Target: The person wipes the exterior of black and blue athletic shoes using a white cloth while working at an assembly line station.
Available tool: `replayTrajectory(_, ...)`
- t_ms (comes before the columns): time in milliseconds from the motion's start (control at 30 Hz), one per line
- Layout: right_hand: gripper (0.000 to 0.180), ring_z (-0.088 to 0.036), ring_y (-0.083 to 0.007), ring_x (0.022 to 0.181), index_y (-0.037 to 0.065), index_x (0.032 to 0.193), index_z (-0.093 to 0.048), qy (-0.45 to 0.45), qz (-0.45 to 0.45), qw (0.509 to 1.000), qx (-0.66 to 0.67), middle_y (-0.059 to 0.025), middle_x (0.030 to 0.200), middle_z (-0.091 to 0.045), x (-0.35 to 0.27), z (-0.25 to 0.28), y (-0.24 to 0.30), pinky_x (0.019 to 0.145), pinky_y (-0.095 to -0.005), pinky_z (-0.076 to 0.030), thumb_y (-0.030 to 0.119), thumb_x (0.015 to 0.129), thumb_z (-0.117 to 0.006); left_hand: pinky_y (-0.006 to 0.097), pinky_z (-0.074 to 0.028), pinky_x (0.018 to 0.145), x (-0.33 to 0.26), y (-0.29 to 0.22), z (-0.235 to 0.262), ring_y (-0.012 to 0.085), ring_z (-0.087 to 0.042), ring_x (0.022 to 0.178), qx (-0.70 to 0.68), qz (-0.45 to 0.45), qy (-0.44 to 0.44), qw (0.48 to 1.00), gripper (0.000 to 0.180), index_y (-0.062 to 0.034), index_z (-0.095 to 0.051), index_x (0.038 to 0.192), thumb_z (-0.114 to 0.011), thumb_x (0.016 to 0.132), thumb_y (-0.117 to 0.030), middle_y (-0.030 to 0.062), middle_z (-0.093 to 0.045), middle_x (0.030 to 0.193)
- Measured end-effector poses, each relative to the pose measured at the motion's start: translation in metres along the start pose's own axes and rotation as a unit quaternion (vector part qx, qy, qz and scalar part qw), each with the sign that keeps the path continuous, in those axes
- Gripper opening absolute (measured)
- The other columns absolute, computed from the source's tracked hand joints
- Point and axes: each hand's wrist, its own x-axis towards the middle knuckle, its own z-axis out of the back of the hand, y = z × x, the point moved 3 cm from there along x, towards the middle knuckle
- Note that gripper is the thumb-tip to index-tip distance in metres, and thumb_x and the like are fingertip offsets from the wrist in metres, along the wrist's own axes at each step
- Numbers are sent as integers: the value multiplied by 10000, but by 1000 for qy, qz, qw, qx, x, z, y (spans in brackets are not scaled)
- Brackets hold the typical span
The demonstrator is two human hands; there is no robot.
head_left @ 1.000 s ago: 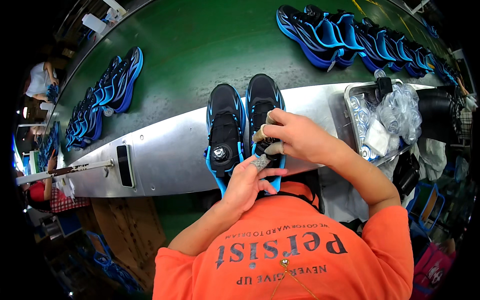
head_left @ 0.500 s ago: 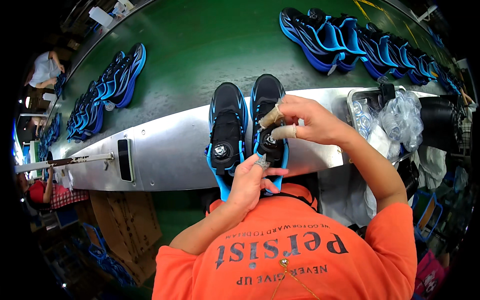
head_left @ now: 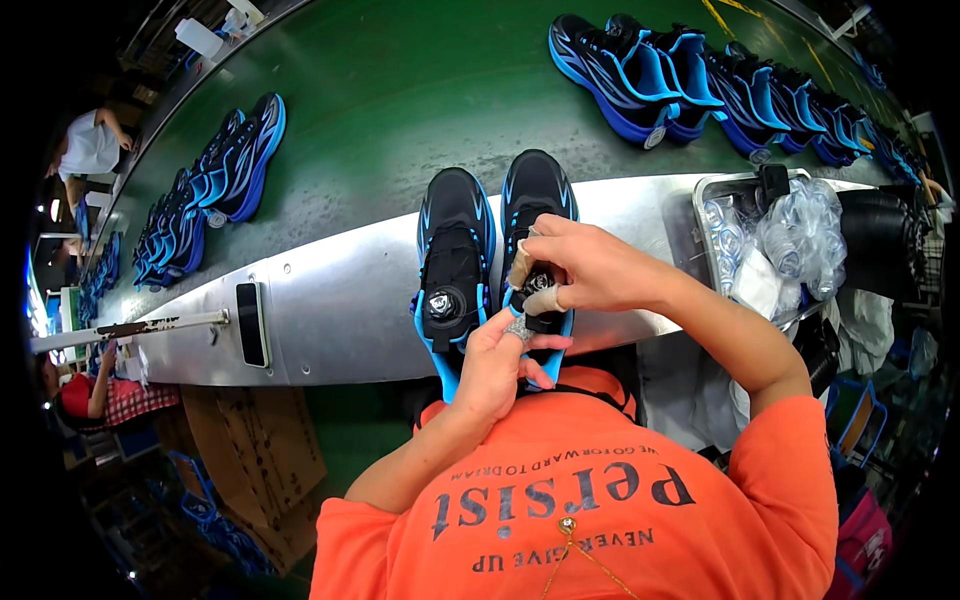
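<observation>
Both hands worked the right-hand black-and-blue sneaker (head_left: 537, 200): right hand (head_left: 590, 265) pinched its dial fastener (head_left: 541, 283), left hand (head_left: 497, 362) gripped the heel, likely mid-tightening, steady hold needed next.

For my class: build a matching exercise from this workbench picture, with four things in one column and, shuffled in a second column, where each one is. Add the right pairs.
Things
1. right hand
2. left hand
3. metal tray
4. black phone

Places
A. lies flat on the steel ledge, left of the shoe pair
B. grips the heel end of the right shoe from below
C. rests on top of the right shoe, fingers at its round dial
D. sits at the right end of the ledge, full of clear plastic bags

Pairs: 1-C, 2-B, 3-D, 4-A
</observation>
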Motion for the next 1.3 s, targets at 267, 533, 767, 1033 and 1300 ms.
replayTrajectory(267, 281, -497, -147, 708, 116, 1029, -716, -6, -47, 996, 76, -25, 837, -462, -5, 2, -9, 664, -277, -448, 155, 756, -770, 261, -555, 510, 4, 5, -1, 250, -684, 988, -22, 0, -8, 1000, 347, 37, -522, 1281, -373, 995, -90, 138, -639, 1159)
replayTrajectory(533, 366, -520, -203, 871, 153, 1125, -740, -137, -77, 986, 57, -61, 897, -538, -34, -21, -16, 804, -317, -452, 201, 762, -760, 274, -547, 568, 3, 9, -10, 221, -660, 1008, -72, 6, 14, 997, 327, 16, -514, 1296, -412, 1005, -91, 118, -613, 1181)
replayTrajectory(767, 263, -540, -231, 923, 155, 1086, -747, -152, -37, 987, 23, -89, 941, -568, -36, -13, -33, 858, -346, -447, 291, 869, -687, 268, -546, 606, -11, -17, -9, 219, -666, 986, 56, 83, 65, 993, 300, 11, -557, 1266, -459, 1007, -104, 102, -627, 1152)
replayTrajectory(1033, 346, -530, -311, 1124, 144, 1269, -642, -176, -1, 982, -70, -164, 1163, -577, 59, 3, -36, 988, -385, -418, 265, 946, -614, 323, -452, 755, -4, -81, 52, 215, -540, 866, 582, -288, -98, 754, 418, -61, -642, 1169, -765, 773, -118, 79, -551, 937)
replayTrajectory(1300, 564, -293, -468, 1382, 190, 1397, -531, -56, -98, 988, -102, -240, 1513, -305, 115, -40, -56, 1148, -509, -283, 455, 908, -626, 350, -444, 918, -8, -84, 58, 255, -540, 1022, 544, -289, 28, 787, 473, -66, -625, 1236, -665, 767, -29, 76, -656, 1129)
